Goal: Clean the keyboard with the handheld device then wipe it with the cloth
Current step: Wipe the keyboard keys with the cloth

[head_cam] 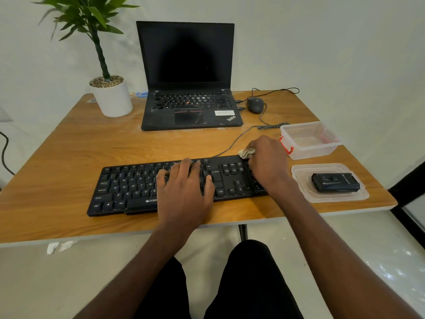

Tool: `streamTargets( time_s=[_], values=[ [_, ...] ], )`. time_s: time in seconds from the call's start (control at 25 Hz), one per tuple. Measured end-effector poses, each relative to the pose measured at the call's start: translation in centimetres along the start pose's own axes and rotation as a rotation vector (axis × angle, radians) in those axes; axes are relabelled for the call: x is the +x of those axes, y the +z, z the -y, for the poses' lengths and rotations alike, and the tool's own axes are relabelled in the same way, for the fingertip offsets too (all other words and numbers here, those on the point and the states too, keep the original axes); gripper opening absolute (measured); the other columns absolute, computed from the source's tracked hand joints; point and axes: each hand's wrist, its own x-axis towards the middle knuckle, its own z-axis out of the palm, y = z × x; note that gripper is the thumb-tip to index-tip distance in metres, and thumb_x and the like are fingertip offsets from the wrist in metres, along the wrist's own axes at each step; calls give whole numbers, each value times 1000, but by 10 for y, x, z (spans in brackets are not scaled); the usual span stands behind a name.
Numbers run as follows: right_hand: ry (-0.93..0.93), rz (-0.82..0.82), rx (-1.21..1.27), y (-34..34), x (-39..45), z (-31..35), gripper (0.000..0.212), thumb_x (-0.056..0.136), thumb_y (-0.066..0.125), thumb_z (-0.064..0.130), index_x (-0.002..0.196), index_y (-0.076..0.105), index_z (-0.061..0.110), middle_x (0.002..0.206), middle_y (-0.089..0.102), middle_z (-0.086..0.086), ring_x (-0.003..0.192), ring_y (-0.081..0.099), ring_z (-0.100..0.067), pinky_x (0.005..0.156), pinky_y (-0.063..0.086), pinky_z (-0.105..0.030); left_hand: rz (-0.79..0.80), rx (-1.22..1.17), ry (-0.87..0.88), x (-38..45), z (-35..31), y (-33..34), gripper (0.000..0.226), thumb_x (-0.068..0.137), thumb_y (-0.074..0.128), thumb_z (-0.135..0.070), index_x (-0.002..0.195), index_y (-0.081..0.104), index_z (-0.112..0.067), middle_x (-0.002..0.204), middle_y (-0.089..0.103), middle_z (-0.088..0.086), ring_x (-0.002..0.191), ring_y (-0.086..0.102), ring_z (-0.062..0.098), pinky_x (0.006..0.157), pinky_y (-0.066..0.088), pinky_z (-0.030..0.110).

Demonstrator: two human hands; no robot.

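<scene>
We read this as the wiping step. Right hand [268, 157] has its fingers curled tight around the bunched cloth [246, 153], pressed at the keyboard [128, 185] far-right corner. Left hand [184, 180] lies flat on the middle keys, fingers spread, gripping nothing. Device [335, 182] rests on a lid [305, 194], just right of the keyboard. Next, we judge: draw the cloth leftward across the keys while the left hand shifts clear.

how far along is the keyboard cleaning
The handheld device lies set down on the plastic lid, so that step looks done. In hand: the right hand holds the cloth at the keyboard's right end while the left hand steadies it. The rest remains to be wiped.
</scene>
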Motion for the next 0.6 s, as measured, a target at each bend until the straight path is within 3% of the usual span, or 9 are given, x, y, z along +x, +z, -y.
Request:
streamTargets(
  time_s=[0.12, 0.2, 0.32, 0.4, 0.52, 0.6],
  values=[
    [-217, 159, 103, 1, -7, 14, 25, 88, 74, 7, 107, 80, 21, 105, 70, -1, 98, 61, -22, 75, 41, -28, -5, 1, -11, -1, 0, 0, 54, 102, 43, -51, 141, 62, -19, 140, 56, -1, 129, 54, 20, 115, 30, 51],
    [-180, 192, 115, -7, -5, 1, 25, 87, 73, 7, 105, 81, 22, 103, 72, 0, 93, 62, -19, 77, 44, -28, -9, 0, -9, -1, 1, 0, 54, 102, 43, -51, 140, 63, -19, 139, 56, -1, 127, 54, 19, 114, 29, 50],
    [16, 91, -21, -17, -1, -31, 23, 84, 72, 9, 103, 81, 18, 95, 75, -9, 90, 66, -28, 80, 57, -38, -21, 5, -8, -2, 0, -1, 53, 102, 42, -50, 137, 65, -18, 136, 57, -1, 124, 56, 20, 111, 27, 48],
    [-11, 75, -62, -15, -9, -29, 21, 83, 74, 10, 102, 80, 16, 94, 74, -10, 91, 65, -29, 80, 58, -42, -16, 11, -3, -2, 0, -1, 53, 102, 42, -50, 138, 65, -18, 136, 57, -1, 123, 56, 20, 111, 26, 48],
    [-174, 187, 77, -9, -18, -9, 24, 85, 74, 7, 103, 80, 21, 96, 69, -1, 92, 58, -21, 72, 45, -33, -8, 19, 6, -2, 1, -1, 53, 103, 42, -50, 139, 64, -18, 138, 56, -1, 124, 56, 20, 111, 23, 47],
    [-158, 160, 76, -12, -18, -11, 25, 86, 74, 7, 105, 80, 22, 95, 68, 0, 91, 58, -20, 71, 43, -32, -14, 21, 8, -2, 1, -1, 53, 103, 42, -50, 139, 63, -18, 138, 56, -1, 124, 56, 20, 110, 22, 46]
  ],
)
